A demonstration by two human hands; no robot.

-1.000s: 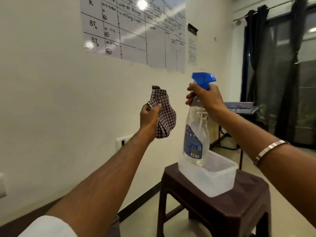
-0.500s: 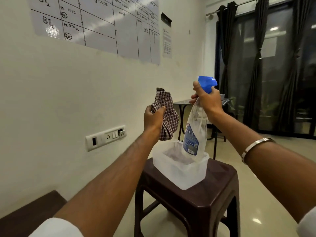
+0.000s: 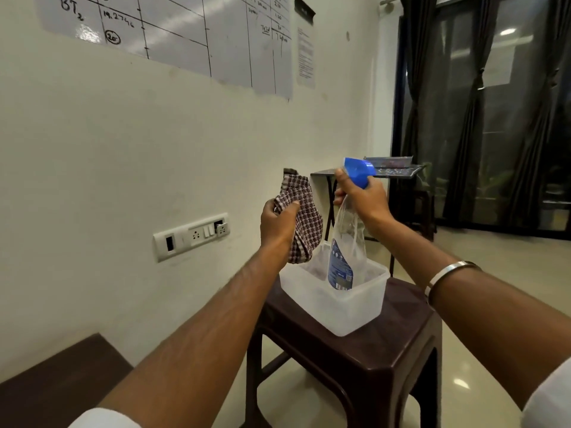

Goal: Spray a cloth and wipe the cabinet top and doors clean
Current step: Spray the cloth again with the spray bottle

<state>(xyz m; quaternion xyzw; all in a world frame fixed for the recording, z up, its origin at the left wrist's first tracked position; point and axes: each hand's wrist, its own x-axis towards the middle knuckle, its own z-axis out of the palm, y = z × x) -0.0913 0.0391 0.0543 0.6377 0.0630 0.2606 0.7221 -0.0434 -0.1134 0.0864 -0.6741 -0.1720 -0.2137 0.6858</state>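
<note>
My left hand grips a bunched brown-and-white checked cloth, held upright at mid-frame. Just to its right, my right hand is closed around the neck of a clear spray bottle with a blue trigger head and a blue label. The nozzle points left toward the cloth, a short gap away. The bottle's base hangs inside the rim of a translucent plastic tub. A dark brown cabinet top shows at the lower left corner.
The tub sits on a dark brown plastic stool. A cream wall with a switch panel and a whiteboard chart runs along the left. A small dark table stands behind, with dark curtains over glass doors at the right.
Both hands have come down with the cloth and bottle; the bottle's base now dips into the tub. The view has tilted down, bringing the cabinet top corner into view.
</note>
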